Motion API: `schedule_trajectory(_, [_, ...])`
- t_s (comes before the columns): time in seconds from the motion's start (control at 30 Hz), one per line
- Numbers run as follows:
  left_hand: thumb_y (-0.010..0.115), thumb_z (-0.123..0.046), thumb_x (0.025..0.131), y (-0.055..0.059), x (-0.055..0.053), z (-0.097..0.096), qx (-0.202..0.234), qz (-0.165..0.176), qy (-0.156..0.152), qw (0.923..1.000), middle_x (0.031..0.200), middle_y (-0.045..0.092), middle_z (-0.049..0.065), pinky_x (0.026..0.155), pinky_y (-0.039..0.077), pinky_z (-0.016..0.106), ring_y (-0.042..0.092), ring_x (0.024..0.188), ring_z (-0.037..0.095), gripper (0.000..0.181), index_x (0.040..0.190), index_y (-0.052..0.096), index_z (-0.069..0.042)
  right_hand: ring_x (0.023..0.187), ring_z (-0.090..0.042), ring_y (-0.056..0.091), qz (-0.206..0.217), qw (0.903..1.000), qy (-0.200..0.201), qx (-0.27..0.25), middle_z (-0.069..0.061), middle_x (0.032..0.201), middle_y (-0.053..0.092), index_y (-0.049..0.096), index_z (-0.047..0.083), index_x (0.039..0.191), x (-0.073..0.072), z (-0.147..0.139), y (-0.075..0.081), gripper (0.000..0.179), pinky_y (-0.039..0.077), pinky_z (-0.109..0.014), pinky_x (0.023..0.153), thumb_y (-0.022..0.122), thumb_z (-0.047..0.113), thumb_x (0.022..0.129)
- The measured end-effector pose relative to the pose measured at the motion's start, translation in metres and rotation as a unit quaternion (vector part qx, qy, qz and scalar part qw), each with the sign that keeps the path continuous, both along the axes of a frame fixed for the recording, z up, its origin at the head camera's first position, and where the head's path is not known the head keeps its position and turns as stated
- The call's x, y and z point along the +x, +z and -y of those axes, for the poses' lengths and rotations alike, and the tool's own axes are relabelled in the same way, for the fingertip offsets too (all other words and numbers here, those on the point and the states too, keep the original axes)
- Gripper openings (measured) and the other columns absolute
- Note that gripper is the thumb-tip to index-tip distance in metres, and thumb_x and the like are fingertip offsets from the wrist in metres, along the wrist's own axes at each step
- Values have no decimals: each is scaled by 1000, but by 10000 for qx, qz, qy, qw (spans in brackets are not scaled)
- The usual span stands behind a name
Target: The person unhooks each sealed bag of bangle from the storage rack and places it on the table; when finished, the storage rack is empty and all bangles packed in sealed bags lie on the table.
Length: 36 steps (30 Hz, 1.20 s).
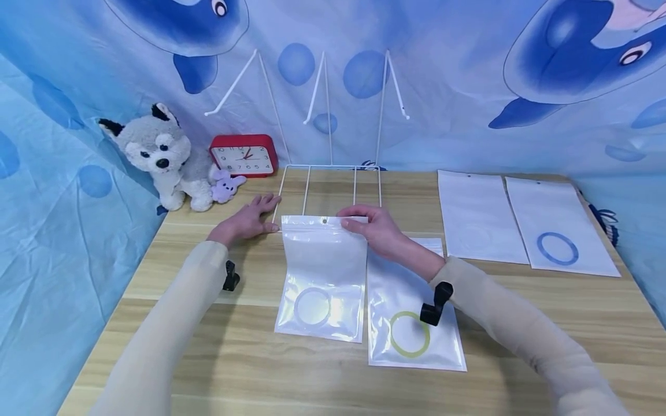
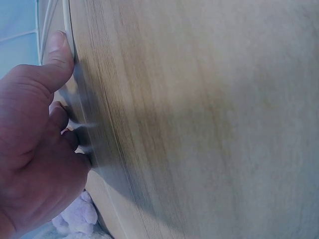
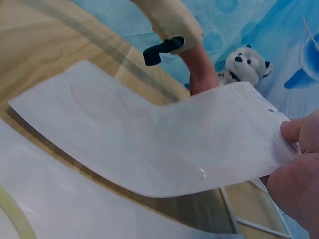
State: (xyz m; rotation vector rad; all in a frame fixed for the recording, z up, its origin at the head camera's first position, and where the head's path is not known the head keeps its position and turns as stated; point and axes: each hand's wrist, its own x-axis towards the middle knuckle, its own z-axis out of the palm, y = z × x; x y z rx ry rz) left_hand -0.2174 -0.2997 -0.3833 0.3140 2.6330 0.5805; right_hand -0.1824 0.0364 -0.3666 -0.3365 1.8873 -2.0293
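Observation:
My right hand (image 1: 377, 231) pinches the top right corner of a white zip pouch (image 1: 322, 277) between thumb and fingers. The pouch's top is raised and its lower part, with a pale ring mark, slopes down toward the table; the right wrist view shows it bent in the middle. At the left side of a white wire rack (image 1: 333, 166), my left hand (image 1: 247, 219) rests with its thumb and fingers spread against the base wire. The thumb (image 2: 59, 59) lies by that wire in the left wrist view. A second pouch (image 1: 411, 306), with a yellow-green ring, lies flat under my right forearm.
Two more white pouches lie at the right, one with a faint ring (image 1: 481, 219), the other with a blue ring (image 1: 564, 225). A plush husky (image 1: 161, 156), a small purple plush (image 1: 226, 185) and a red clock (image 1: 244, 156) stand back left. The rack's prongs rise before a blue curtain.

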Motion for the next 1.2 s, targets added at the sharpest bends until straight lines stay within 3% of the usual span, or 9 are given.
schedule_trajectory(0.17, [64,-29,99,0,-1,-1,-67,111,80,9999,166,-1,17,115,3,66,-9,148,45,82,162,13,-13,113,-19,59,-372,9977,66,563,-9,112,71,72,-4,114,-6,-1,-16,23,48,-26,89,71,3,92])
schedule_trajectory(0.33, [64,-28,100,-1,-1,-1,-55,127,94,9999,166,-2,16,114,2,66,-10,148,44,82,162,12,-13,115,-21,58,-461,9973,-3,571,-10,111,71,72,-5,113,-5,-1,-27,23,44,-29,95,71,3,92])
schedule_trajectory(0.5, [64,-28,99,0,-1,-1,-102,72,92,9999,166,-2,16,115,2,66,-10,148,44,82,162,12,-14,116,-21,58,-519,9969,3,584,-10,112,71,72,-5,113,-4,0,-31,23,42,-31,100,72,3,91])
schedule_trajectory(0.7, [63,-32,99,0,0,-1,-69,122,129,9998,167,-2,15,114,2,68,-10,148,45,82,162,13,-15,121,-22,57,-863,9895,251,1128,-7,115,71,74,1,111,-9,0,-34,20,38,-37,108,72,7,92])
schedule_trajectory(0.87, [63,-29,100,0,1,-1,-98,65,115,9999,167,-1,16,114,3,67,-9,148,44,81,162,13,-14,117,-23,62,-1728,9721,608,1468,-8,113,72,75,1,110,-15,-1,-35,19,47,-38,101,71,4,92])
schedule_trajectory(1.03, [63,-28,100,1,3,-2,-57,16,75,10000,166,0,18,115,2,65,-9,148,45,81,161,14,-12,105,-25,69,-2741,9427,861,1696,-12,106,74,75,-2,107,-18,-1,-37,18,53,-34,92,70,-3,90])
schedule_trajectory(1.2, [64,-27,99,3,3,-4,-13,-97,5,10000,165,4,21,116,0,62,-6,148,46,80,160,16,-7,99,-25,70,-3166,9222,1053,1954,-14,103,74,75,-4,105,-17,1,-36,18,56,-29,86,70,-6,88])
